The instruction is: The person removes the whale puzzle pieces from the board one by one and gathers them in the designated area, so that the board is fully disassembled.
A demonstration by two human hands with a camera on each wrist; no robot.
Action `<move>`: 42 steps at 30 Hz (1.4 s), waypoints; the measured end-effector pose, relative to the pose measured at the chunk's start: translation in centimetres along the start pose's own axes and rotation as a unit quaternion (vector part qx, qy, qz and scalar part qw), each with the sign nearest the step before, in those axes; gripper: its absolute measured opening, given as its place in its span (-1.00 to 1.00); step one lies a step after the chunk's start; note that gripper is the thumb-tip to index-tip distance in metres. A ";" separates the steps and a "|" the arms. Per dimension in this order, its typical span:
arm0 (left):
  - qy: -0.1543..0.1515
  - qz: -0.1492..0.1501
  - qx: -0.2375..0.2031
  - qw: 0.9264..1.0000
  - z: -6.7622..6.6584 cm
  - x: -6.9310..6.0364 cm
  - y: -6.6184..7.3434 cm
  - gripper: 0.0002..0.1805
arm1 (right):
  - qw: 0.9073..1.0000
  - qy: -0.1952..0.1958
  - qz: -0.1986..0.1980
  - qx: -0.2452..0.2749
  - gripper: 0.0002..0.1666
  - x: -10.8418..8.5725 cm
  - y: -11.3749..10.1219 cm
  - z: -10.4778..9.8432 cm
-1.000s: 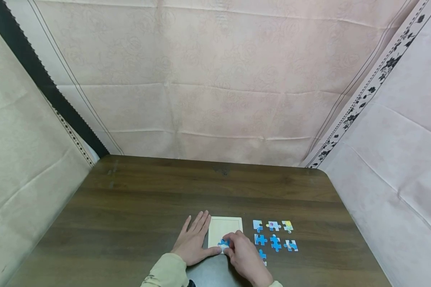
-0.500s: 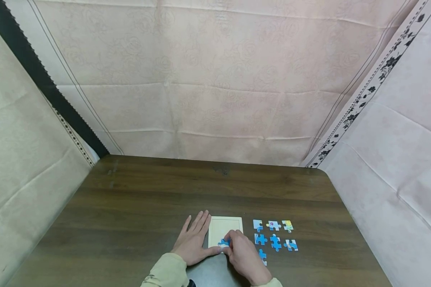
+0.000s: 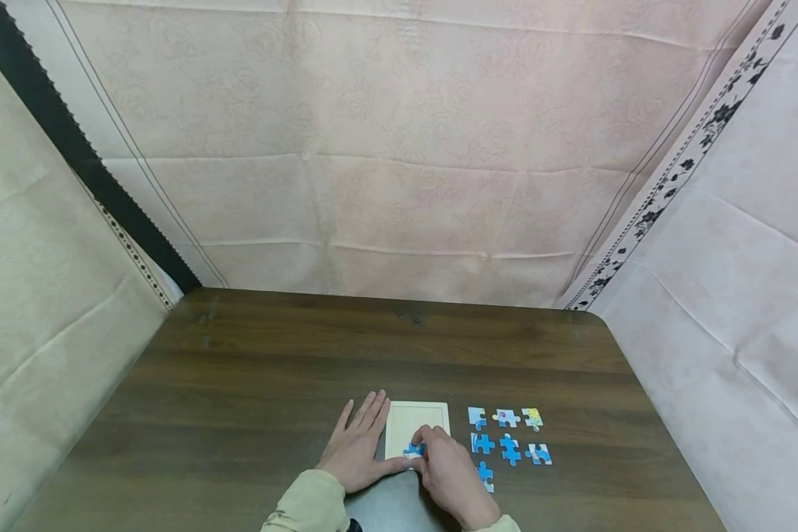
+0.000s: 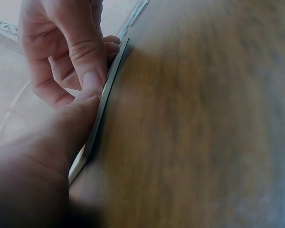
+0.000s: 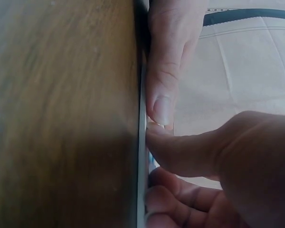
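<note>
A pale puzzle tray point(image 3: 416, 416) lies near the front of the table. My left hand point(image 3: 354, 452) rests along its left side with fingers straight and spread, the thumb reaching over the lower edge. At the tray's lower part, my right hand point(image 3: 454, 476) pinches a blue-and-white jigsaw piece point(image 3: 413, 449) with thumb and curled index finger, mostly covering it. Both thumbs meet at the tray's near edge in the left wrist view, where the tray rim point(image 4: 107, 85) shows side-on. The right wrist view shows only a sliver of blue behind the right thumb point(image 5: 180, 149).
Several loose jigsaw pieces point(image 3: 510, 449) lie in rows on the brown wooden table point(image 3: 273, 369), right of the tray. The nearest one point(image 3: 485, 473) is beside the right hand. A grey patch point(image 3: 392, 502) shows below the tray. Pale cloth point(image 3: 399, 162) hangs around the table.
The right hand has shifted very slightly left at the tray's lower part, still pinching the jigsaw piece. The left hand and the loose pieces stay where they were.
</note>
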State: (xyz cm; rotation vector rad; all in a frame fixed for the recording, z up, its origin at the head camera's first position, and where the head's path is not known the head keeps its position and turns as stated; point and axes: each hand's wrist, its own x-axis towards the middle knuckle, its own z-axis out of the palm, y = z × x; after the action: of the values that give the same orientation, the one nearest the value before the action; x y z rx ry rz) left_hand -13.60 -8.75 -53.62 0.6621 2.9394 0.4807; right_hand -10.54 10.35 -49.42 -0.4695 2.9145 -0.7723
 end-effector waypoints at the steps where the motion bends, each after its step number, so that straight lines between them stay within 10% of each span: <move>1: 0.000 0.000 -0.001 1.000 0.0 0.0 0.0 0.22 | 1.000 0.000 -0.002 -0.001 -0.82 0.0 0.0 0.0; 42: 0.020 0.002 -0.008 1.000 0.5 0.0 -0.1 0.22 | 1.000 0.000 0.027 -0.006 -0.72 -0.1 -0.3 -0.1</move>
State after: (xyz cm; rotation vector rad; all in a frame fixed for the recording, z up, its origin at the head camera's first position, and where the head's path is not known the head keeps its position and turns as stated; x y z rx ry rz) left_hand -13.55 -8.70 -54.15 0.6658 2.9692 0.5228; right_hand -10.36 10.17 -49.19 -0.3896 2.9200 -0.7474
